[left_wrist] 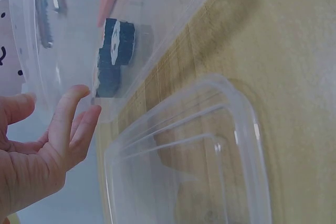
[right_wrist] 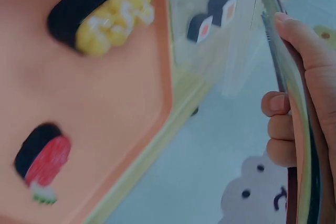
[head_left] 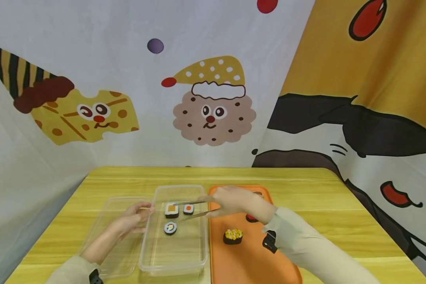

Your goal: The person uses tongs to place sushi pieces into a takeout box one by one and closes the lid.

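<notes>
Gripping tongs [head_left: 198,215] in the head view, the right hand [head_left: 230,200] reaches over the clear container [head_left: 174,269], apparently so the tips get among three sushi rolls [head_left: 172,213] in its far half. Left wrist: the left hand [left_wrist: 42,156], fingers loosely parted, is at the container's left side, perhaps steadying it. Right wrist: corn sushi [right_wrist: 107,19] sits handily on the orange tray [right_wrist: 105,108], right of the container.

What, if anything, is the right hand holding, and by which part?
The right hand holds long, two-armed silvery metal tongs, gripped around the arms, back from their spread tips.
</notes>
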Tool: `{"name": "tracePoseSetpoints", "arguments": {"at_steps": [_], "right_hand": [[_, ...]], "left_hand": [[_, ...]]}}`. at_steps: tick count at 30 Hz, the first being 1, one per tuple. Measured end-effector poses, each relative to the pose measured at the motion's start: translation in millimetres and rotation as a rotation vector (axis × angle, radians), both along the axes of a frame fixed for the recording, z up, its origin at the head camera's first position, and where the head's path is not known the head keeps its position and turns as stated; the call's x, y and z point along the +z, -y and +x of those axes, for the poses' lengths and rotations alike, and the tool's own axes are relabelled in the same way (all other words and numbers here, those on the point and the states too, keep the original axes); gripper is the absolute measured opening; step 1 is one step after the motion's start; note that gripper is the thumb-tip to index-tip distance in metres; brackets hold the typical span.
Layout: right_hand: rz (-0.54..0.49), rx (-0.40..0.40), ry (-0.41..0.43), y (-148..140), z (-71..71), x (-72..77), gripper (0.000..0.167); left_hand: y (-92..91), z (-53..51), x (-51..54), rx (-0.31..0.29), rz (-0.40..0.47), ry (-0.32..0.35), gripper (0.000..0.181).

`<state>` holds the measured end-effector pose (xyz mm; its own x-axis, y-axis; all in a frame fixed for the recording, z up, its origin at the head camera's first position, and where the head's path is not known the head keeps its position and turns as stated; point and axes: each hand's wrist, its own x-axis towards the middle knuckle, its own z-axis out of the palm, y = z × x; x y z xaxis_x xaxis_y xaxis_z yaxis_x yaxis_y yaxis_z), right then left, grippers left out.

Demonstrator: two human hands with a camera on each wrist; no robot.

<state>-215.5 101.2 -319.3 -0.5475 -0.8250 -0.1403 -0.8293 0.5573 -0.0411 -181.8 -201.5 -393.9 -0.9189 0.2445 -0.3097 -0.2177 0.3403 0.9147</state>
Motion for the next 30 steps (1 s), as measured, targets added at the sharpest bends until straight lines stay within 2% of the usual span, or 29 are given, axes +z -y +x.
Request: {"name": "tracePoseSetpoints", "arguments": {"at_steps": [5,8,15,22,30], "right_hand": [[-0.096,0.043,-0.064,-26,-5.2,-0.9,0.052],[-0.150,0.037,-0.065,-47,-6.4,-1.1,0.052],[-0.236,-0.139,0.055,-101,-5.6,-3.6,0.051],[-0.196,-0.235,0.050,-145,2.1,-17.5,0.051],[-0.151,-0.244,0.167,-174,9.8,-29.1,0.050]], "left_hand": [[1.9,0.3,-1.3,-0.001,0.000,0.002,0.059],[1.0,0.5,-1.6,-0.002,-0.004,-0.001,0.060],[-0.8,0.3,-0.5,0.011,0.003,-0.001,0.060],[-1.8,0.2,0.7,0.014,0.011,-0.003,0.056],[-1.3,0.5,-0.4,0.019,0.019,-0.002,0.053]]}}
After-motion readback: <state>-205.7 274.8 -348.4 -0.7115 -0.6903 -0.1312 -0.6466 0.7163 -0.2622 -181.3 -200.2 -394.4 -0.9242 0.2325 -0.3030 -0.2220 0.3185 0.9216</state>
